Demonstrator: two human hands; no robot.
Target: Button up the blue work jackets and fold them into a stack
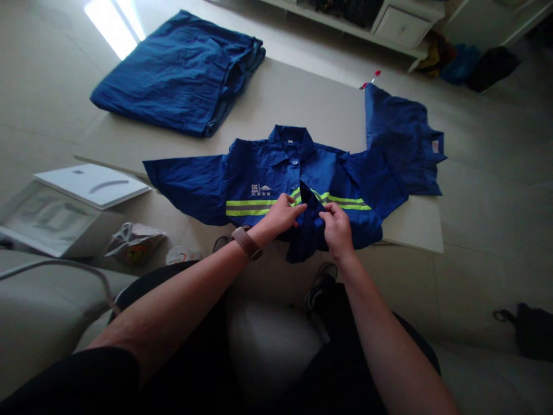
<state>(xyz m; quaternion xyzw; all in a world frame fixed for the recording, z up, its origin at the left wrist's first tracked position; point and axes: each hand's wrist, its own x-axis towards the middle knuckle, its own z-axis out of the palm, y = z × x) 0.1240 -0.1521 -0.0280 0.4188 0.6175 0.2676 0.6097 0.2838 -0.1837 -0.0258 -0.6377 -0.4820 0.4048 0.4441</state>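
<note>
Both grips pinch shirt front: left hand (283, 214), right hand (336, 227) | blue shirt (259, 178) flat on table (302, 98)

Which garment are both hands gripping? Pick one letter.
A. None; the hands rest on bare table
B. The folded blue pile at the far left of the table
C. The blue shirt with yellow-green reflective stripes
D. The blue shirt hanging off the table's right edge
C: the left hand and right hand pinch the front opening of the striped shirt, spread flat on the table.
</note>
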